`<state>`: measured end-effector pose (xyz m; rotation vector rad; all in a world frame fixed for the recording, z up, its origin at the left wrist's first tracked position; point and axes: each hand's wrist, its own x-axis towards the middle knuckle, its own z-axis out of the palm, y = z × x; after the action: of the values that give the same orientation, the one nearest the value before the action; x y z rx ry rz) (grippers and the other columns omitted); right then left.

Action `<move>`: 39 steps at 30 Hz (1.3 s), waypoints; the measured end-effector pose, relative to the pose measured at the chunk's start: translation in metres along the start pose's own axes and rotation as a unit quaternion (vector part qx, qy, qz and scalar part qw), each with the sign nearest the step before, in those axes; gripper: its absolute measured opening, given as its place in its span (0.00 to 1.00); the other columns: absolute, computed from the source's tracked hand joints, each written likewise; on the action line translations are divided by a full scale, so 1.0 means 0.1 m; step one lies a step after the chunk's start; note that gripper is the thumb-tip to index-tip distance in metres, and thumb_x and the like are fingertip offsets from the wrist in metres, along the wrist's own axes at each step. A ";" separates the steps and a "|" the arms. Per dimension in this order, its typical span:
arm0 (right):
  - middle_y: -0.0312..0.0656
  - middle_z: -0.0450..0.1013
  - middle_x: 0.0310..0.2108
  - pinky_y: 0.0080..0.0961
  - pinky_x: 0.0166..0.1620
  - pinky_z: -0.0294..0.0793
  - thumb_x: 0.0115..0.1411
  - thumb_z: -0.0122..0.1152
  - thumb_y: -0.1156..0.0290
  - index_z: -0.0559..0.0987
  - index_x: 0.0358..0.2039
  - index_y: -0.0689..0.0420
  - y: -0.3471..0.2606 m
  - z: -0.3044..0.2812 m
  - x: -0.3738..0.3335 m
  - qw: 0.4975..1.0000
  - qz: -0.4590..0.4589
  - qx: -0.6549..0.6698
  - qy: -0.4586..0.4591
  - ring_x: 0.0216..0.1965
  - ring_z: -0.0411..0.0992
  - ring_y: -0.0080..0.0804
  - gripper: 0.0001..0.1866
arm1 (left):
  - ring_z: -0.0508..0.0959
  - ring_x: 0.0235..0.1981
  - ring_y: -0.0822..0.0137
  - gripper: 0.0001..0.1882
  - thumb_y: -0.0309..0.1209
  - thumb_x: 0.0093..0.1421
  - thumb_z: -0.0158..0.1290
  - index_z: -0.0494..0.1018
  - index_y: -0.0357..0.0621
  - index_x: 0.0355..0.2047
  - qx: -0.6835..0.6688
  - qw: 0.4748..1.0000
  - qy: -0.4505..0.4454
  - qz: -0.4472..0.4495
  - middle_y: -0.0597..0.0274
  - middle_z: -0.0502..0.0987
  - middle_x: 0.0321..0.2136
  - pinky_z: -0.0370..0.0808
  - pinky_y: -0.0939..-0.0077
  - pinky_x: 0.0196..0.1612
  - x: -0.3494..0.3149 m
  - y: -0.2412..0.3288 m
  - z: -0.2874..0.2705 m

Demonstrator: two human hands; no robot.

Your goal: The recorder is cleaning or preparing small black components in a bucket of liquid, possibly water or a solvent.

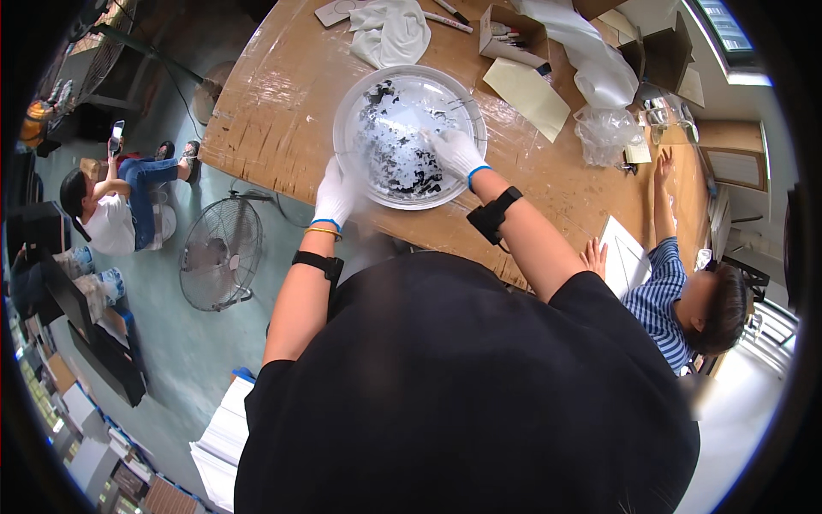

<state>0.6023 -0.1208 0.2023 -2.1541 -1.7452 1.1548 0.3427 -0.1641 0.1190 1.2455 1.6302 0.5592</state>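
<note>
A round, clear shallow basin (469,94) sits near the front edge of the wooden table. Many small black flakes (419,182) and pale bluish-white bits lie scattered inside it. My left hand (334,195), in a white knit glove, grips the basin's left rim. My right hand (458,154), gloved the same way, reaches over the right rim into the basin. Its fingers are bent together by a pale, whitish patch; what they hold is too blurred to make out.
The wooden table (274,111) carries a white cloth (392,32), an open carton of markers (514,38), a tan paper sheet (529,94) and crumpled clear plastic (606,137). A person in stripes (659,291) works at right. A floor fan (221,250) and a seated person (116,206) are left.
</note>
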 end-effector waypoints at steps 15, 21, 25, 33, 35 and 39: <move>0.63 0.74 0.36 0.42 0.50 0.69 0.60 0.41 0.57 0.79 0.36 0.66 0.32 -0.05 0.44 0.995 0.044 0.029 0.084 0.43 0.72 0.59 0.25 | 0.74 0.13 0.67 0.23 0.31 0.65 0.42 0.56 0.50 0.60 -0.040 0.997 -0.021 -0.057 0.57 0.73 0.21 0.76 0.73 0.17 -0.10 0.22 -0.12; 0.54 0.76 0.38 0.44 0.47 0.73 0.57 0.44 0.66 0.79 0.42 0.51 0.04 -0.21 0.26 0.982 -0.014 -0.176 0.068 0.41 0.76 0.52 0.17 | 0.79 0.20 0.66 0.20 0.32 0.63 0.41 0.62 0.44 0.56 -0.040 0.998 0.011 -0.051 0.55 0.77 0.29 0.77 0.73 0.23 -0.35 0.73 -0.17; 0.54 0.77 0.38 0.45 0.44 0.75 0.56 0.47 0.67 0.79 0.42 0.54 -0.06 -0.35 0.30 0.960 -0.044 -0.273 0.036 0.41 0.76 0.50 0.16 | 0.78 0.19 0.65 0.20 0.33 0.63 0.40 0.60 0.45 0.56 -0.097 0.991 -0.033 -0.090 0.53 0.77 0.27 0.78 0.71 0.22 -0.31 0.74 -0.15; 0.56 0.77 0.33 0.44 0.41 0.76 0.55 0.50 0.68 0.82 0.34 0.58 -0.41 -0.25 0.03 0.944 -0.092 -0.315 0.029 0.36 0.78 0.51 0.14 | 0.76 0.17 0.64 0.25 0.38 0.64 0.45 0.55 0.49 0.60 -0.086 0.989 -0.082 -0.088 0.55 0.73 0.23 0.77 0.70 0.20 -0.29 0.64 -0.30; 0.56 0.77 0.34 0.43 0.41 0.76 0.55 0.50 0.68 0.82 0.33 0.58 -0.41 -0.22 -0.04 0.948 -0.121 -0.295 0.006 0.37 0.78 0.51 0.13 | 0.77 0.18 0.63 0.34 0.41 0.63 0.49 0.50 0.44 0.65 -0.076 0.982 -0.085 -0.150 0.53 0.74 0.24 0.75 0.69 0.19 -0.29 0.58 -0.45; 0.58 0.76 0.35 0.43 0.44 0.75 0.55 0.48 0.68 0.81 0.35 0.60 -0.24 -0.18 -0.06 0.968 -0.091 -0.233 0.010 0.40 0.76 0.52 0.15 | 0.79 0.21 0.61 0.33 0.44 0.62 0.48 0.56 0.36 0.61 -0.009 0.984 -0.074 -0.163 0.48 0.77 0.28 0.78 0.70 0.22 -0.09 0.72 -0.85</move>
<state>0.5952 -0.1126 0.2306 -2.1551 -2.3360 0.7275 0.3003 -0.1299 0.2166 0.9545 1.6544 0.2703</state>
